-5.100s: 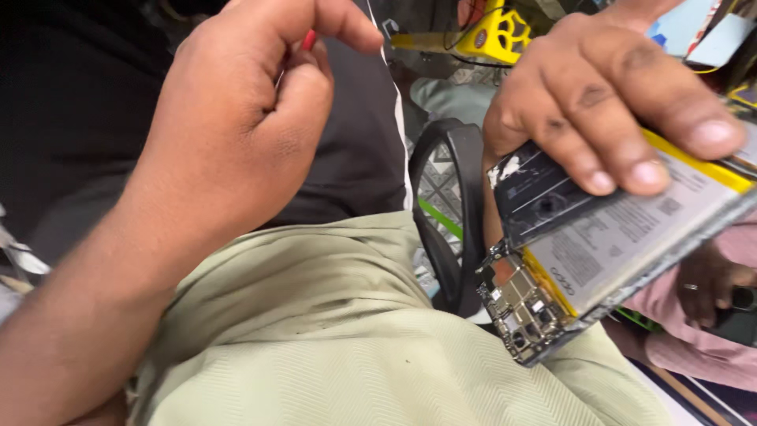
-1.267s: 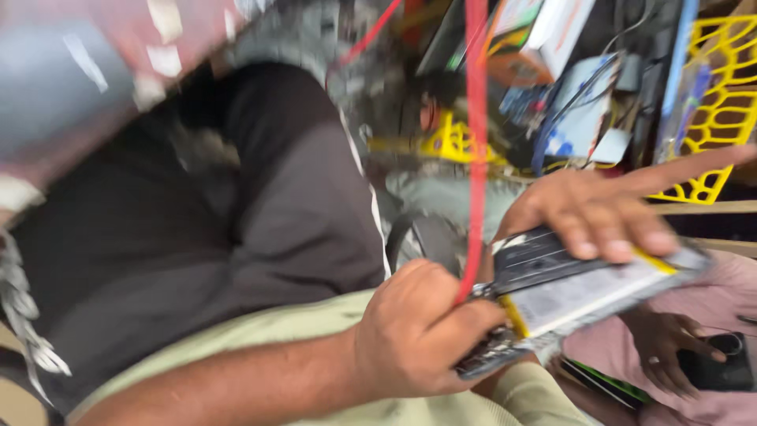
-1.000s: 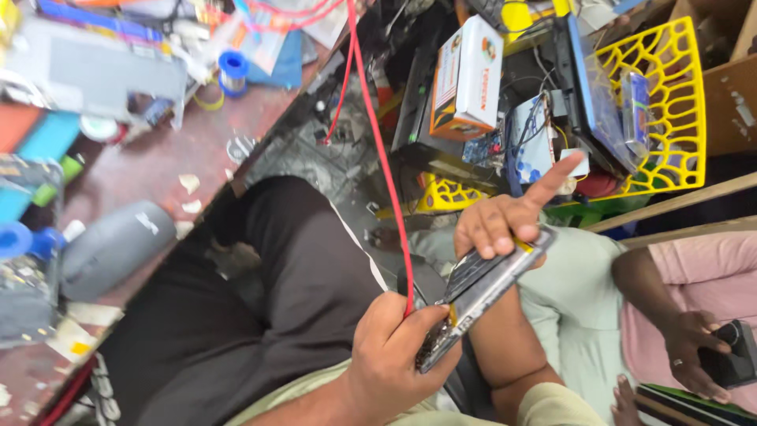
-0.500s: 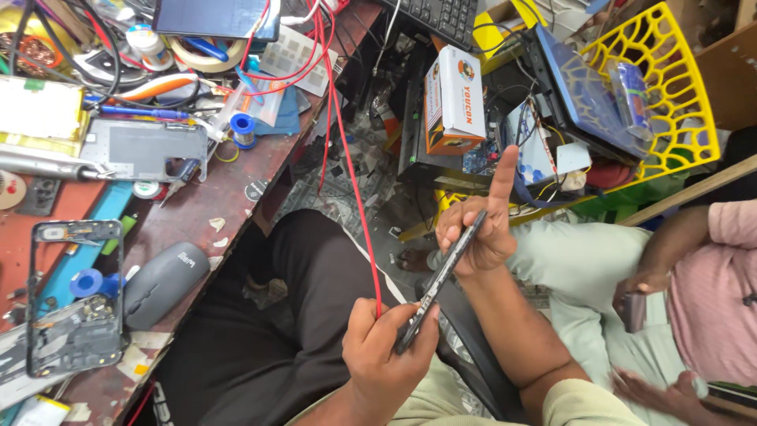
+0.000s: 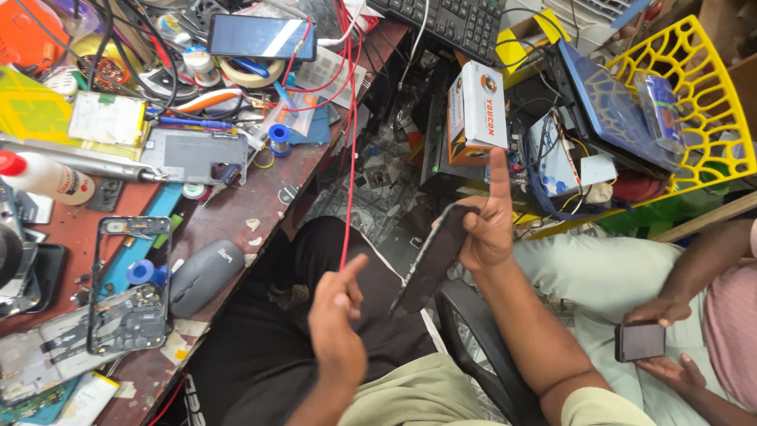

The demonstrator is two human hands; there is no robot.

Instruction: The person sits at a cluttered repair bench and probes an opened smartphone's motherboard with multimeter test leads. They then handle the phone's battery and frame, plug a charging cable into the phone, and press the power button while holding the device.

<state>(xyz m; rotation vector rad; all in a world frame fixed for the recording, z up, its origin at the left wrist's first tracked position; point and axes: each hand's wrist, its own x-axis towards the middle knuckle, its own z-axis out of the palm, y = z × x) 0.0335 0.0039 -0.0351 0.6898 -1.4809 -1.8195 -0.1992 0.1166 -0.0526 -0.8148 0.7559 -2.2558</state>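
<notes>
My right hand (image 5: pixel 487 229) grips a dark opened phone (image 5: pixel 430 260) by its upper end, index finger pointing straight up. The phone is tilted and seen almost edge-on above my lap. My left hand (image 5: pixel 335 319) hovers a short way to the left of the phone, apart from it, fingers loosely curled. A red cable (image 5: pixel 351 158) comes down from the workbench and ends between its thumb and index finger; whatever is on the cable's end is hidden in the hand.
A cluttered workbench (image 5: pixel 236 213) on the left carries phone frames (image 5: pixel 130 284), a grey mouse (image 5: pixel 206 276) and tools. An orange-and-white box (image 5: pixel 477 110) and a yellow basket (image 5: pixel 698 102) lie ahead. At right, another person's hands hold a phone (image 5: pixel 640 341).
The view has swung up from my lap to the bench. My left hand has come away from the phone, which it was working on with the red-cabled tool half a second ago.
</notes>
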